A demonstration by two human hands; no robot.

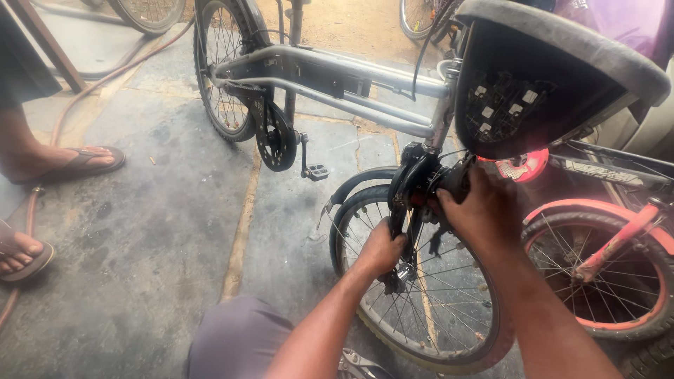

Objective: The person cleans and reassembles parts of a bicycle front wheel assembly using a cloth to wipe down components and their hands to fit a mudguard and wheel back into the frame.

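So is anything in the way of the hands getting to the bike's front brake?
Nothing visible is. The right hand already grips the front brake, and the left hand holds the fork just below, above the front wheel.

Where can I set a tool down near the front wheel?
Bare stone floor lies left of the front wheel, bordered by the pedal, the sandalled feet and your knee. Right of the wheel is crowded: the red bike wheel. Both the left hand and right hand fill the fork area.
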